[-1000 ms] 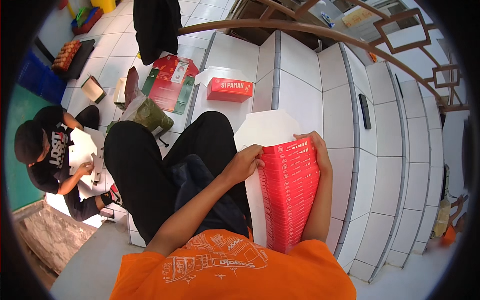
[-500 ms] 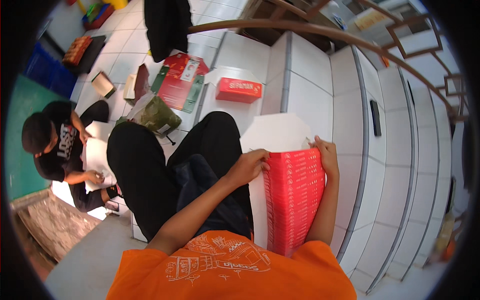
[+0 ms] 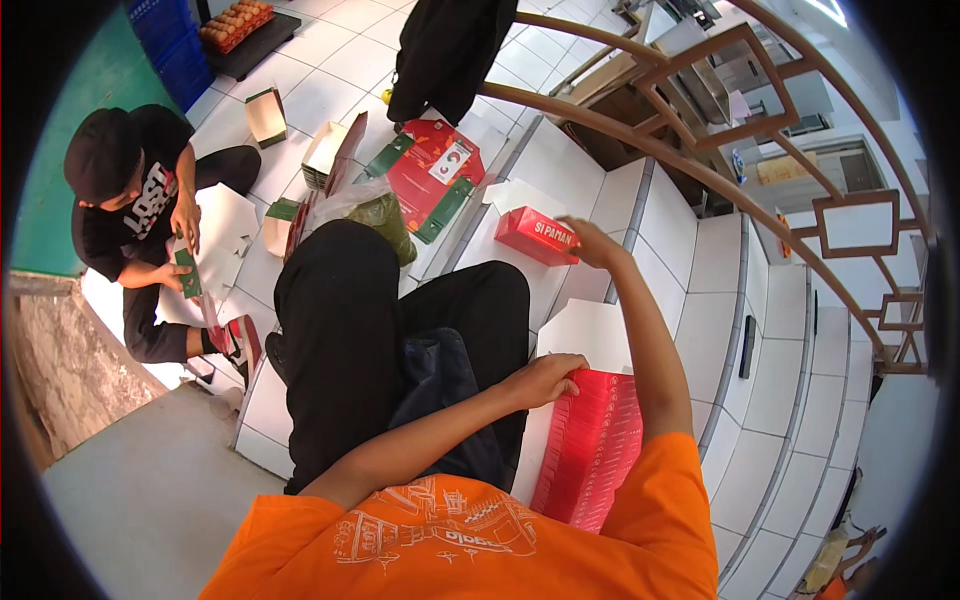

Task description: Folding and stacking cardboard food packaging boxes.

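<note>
My left hand (image 3: 547,381) has its fingers curled over the near left corner of a tall stack of nested red paper boxes (image 3: 590,455), gripping its edge. A white flap (image 3: 588,332) sticks out from the stack's far end. Farther ahead, my right hand (image 3: 592,243) is at the right end of a single folded red box (image 3: 533,234) with a raised white lid. Its fingers are closed at that box's corner. The single box rests on the white-tiled step; the stack lies along my right thigh.
At the left a seated person (image 3: 135,215) handles a green and white carton (image 3: 187,268). Flat red and green cartons (image 3: 435,175) and a bag of green material (image 3: 385,220) lie ahead. A curved brown metal railing (image 3: 640,125) borders the steps; a tray of eggs (image 3: 236,25) sits farther off.
My right hand has left the stack and reached forward to the single red box. My left hand stays on the stack. The view has swung, and the other person now holds a green-edged carton.
</note>
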`<action>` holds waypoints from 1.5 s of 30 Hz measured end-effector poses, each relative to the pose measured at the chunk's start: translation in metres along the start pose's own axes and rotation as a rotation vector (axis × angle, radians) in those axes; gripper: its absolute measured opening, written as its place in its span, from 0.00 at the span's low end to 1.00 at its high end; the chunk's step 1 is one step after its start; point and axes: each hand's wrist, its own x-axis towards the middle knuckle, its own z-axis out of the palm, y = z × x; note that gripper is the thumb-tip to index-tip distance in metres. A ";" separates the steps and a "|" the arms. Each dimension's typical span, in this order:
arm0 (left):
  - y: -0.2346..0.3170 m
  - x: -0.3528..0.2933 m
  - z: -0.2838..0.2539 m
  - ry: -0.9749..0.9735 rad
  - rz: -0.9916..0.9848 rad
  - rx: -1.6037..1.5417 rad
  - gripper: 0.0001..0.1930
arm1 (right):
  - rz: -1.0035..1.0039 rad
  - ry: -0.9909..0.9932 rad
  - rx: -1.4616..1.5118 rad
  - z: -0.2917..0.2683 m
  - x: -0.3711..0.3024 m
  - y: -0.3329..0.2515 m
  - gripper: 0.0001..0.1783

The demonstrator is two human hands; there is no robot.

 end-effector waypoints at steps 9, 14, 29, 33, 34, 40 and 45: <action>-0.004 0.011 0.004 -0.045 0.001 -0.034 0.15 | 0.122 -0.102 0.149 -0.029 -0.009 -0.006 0.16; -0.002 0.009 -0.010 -0.045 -0.008 0.029 0.15 | 0.220 0.264 0.198 -0.106 -0.059 -0.069 0.06; 0.006 0.000 -0.014 0.054 0.133 0.025 0.17 | 0.640 0.085 0.473 -0.105 -0.223 -0.088 0.06; 0.005 0.007 -0.012 0.116 0.021 0.018 0.17 | 0.682 -0.084 0.327 -0.115 -0.211 -0.106 0.05; 0.006 0.007 -0.010 0.116 0.020 0.021 0.17 | 0.733 -0.175 0.289 -0.114 -0.204 -0.110 0.05; 0.010 0.006 -0.008 0.205 0.082 0.004 0.16 | 0.556 -0.340 0.151 -0.118 -0.189 -0.100 0.11; 0.010 0.007 -0.013 0.192 0.083 0.041 0.15 | 0.315 -0.095 0.322 -0.118 -0.143 -0.144 0.19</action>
